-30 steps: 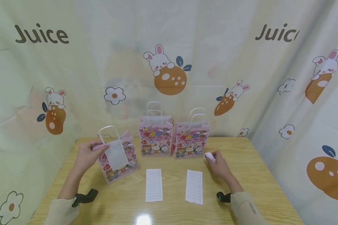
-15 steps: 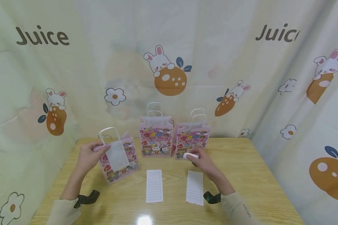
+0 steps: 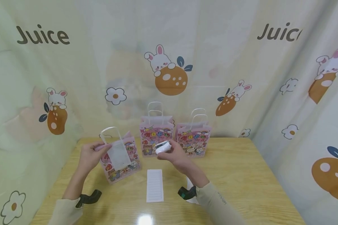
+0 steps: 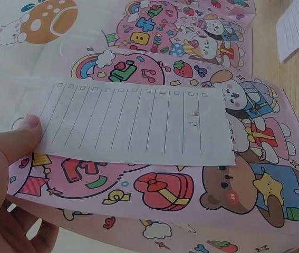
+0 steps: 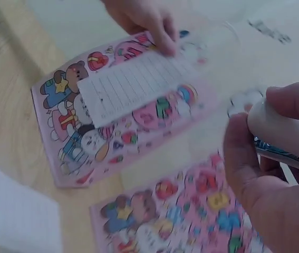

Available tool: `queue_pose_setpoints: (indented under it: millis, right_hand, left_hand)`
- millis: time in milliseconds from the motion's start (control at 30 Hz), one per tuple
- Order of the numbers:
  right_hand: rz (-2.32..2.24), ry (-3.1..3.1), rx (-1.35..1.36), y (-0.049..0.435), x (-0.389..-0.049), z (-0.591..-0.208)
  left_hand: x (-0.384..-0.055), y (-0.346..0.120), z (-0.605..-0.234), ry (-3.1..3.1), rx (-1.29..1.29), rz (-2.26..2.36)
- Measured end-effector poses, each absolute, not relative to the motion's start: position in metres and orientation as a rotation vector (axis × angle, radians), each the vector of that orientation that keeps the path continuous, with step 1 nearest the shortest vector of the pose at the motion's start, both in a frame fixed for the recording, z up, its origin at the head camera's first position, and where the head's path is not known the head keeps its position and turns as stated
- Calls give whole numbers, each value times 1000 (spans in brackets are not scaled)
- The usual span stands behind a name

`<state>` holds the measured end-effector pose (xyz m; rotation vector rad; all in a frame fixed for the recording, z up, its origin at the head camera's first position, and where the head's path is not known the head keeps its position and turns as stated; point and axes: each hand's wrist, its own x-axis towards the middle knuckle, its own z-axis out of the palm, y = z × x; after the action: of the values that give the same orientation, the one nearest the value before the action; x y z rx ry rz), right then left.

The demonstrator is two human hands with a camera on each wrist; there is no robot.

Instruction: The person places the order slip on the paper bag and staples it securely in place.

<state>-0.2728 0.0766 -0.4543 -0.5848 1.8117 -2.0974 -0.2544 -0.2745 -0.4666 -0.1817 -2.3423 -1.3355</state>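
Observation:
My left hand (image 3: 90,158) pinches the top edge of a pink paper gift bag (image 3: 112,175) at the left, with the thumb pressing a lined paper slip (image 4: 138,124) flat against its printed front. The bag leans, its white twisted handle (image 3: 110,129) rising above the fingers. My right hand (image 3: 181,159) holds a small white stapler (image 3: 163,147) between thumb and fingers, in front of the middle bag and apart from the left one. In the right wrist view the stapler's metal underside (image 5: 283,153) shows below its rounded white top.
Two more pink bags stand at the back, one in the middle (image 3: 156,132) and one to the right (image 3: 195,140). One lined slip (image 3: 155,186) lies on the wooden table (image 3: 242,175); another slip (image 3: 192,200) is partly covered by the right forearm. A printed curtain (image 3: 129,56) hangs behind.
My right hand has carried the stapler leftward from beside the right bag to in front of the middle bag. The left hand keeps its hold on bag and slip, nearly still.

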Motion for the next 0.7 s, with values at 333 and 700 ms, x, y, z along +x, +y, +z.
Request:
queue_pose_setpoints:
  millis: [333, 700]
  right_hand:
    - [-1920, 2062, -854, 11, -276, -428]
    - [-1563, 2407, -1096, -45, -280, -411]
  left_hand:
    - [-254, -273, -466, -2358, -152, -1351]
    - [-256, -273, -467, -2306, -208, -1356]
